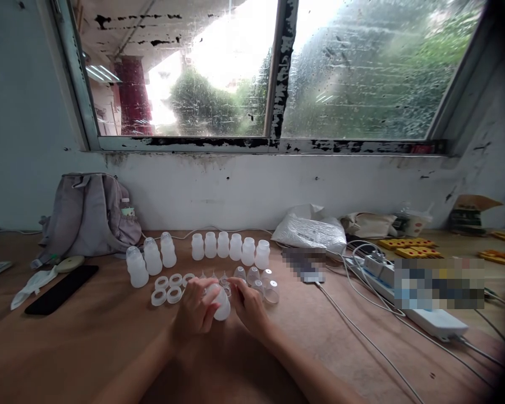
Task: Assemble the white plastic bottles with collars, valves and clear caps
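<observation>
My left hand (197, 306) is wrapped round a frosted baby bottle (222, 310), which leans between my two hands. My right hand (248, 303) is beside it with fingers bent and drawn together, close to a clear bottle nipple (224, 278); whether they pinch it is hidden. More nipples stand in a row just behind my left fingers. White screw rings (160, 282) lie to the left, partly behind my left hand. Clear domed caps (253, 274) stand right of my right hand. Behind is a row of open bottles (223, 245); at left, several bottles (152, 257) have tops on.
A grey backpack (93, 216) leans on the wall at left, with a black phone (62, 290) in front. At right are a silver pouch (309, 230), a white power strip (435, 324), trailing cables and yellow plastic pieces (408, 244). A window is above.
</observation>
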{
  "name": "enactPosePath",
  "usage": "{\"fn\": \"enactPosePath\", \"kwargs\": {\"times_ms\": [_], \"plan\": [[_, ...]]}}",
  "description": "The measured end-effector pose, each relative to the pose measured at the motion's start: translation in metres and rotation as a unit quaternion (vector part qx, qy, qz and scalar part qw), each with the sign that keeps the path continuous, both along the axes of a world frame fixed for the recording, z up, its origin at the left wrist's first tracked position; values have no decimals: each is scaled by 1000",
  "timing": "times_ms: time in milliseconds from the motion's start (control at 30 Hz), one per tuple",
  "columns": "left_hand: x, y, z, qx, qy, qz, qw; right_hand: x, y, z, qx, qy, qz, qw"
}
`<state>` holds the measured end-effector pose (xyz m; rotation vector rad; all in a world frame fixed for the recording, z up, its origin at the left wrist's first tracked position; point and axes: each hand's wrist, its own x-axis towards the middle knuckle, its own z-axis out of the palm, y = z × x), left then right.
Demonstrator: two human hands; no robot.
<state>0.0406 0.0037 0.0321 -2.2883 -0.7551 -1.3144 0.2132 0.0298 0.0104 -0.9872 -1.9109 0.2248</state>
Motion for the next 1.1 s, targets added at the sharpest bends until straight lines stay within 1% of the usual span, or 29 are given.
{"fn": "enactPosePath", "kwargs": {"times_ms": [67, 133, 167, 233, 300, 367, 400, 500, 600, 667, 700, 733, 767, 800, 867, 933, 1000, 1067, 1100], "plan": [[3, -1, -9, -37, -17, -11, 999, 0, -1, 2, -3, 4, 19, 1000], [6, 2, -17, -108, -65, -9, 992, -1, -3, 5, -7, 15, 39, 999], [8, 4, -21, -151, -98, -5, 984, -1, -4, 7, -11, 21, 49, 999], [12, 8, -28, -239, -167, -2, 957, -3, -7, 9, -25, 32, 67, 997], [17, 9, -33, -319, -211, -13, 924, -4, -9, 10, -47, 43, 85, 994], [21, 10, -35, -383, -217, -33, 897, -5, -9, 9, -75, 52, 101, 991], [22, 9, -34, -406, -210, -38, 889, -5, -10, 9, -88, 57, 107, 989], [27, 5, -30, -430, -190, -20, 882, -3, -10, 12, -99, 64, 108, 987], [28, 0, -26, -416, -173, -11, 892, -1, -12, 19, -87, 60, 97, 990], [27, -4, -24, -407, -150, -23, 901, -1, -14, 23, -98, 53, 89, 990], [25, -6, -22, -412, -135, -32, 900, -1, -14, 25, -106, 54, 81, 990], [24, -8, -20, -427, -125, -44, 895, -1, -14, 27, -113, 57, 70, 990], [24, -9, -17, -450, -120, -59, 883, -1, -14, 28, -118, 63, 59, 989], [24, -10, -14, -479, -124, -79, 866, 0, -14, 29, -119, 72, 48, 989], [25, -11, -7, -535, -153, -132, 820, 1, -13, 32, -116, 92, 36, 988], [27, -12, -3, -590, -192, -195, 760, 2, -12, 34, -123, 112, 42, 985], [30, -12, -2, -650, -221, -257, 680, 2, -12, 36, -145, 133, 61, 979], [30, -12, -5, -704, -244, -311, 591, 3, -10, 36, -172, 156, 85, 969], [30, -12, -8, -721, -257, -333, 550, 4, -8, 36, -184, 171, 92, 964]]}}
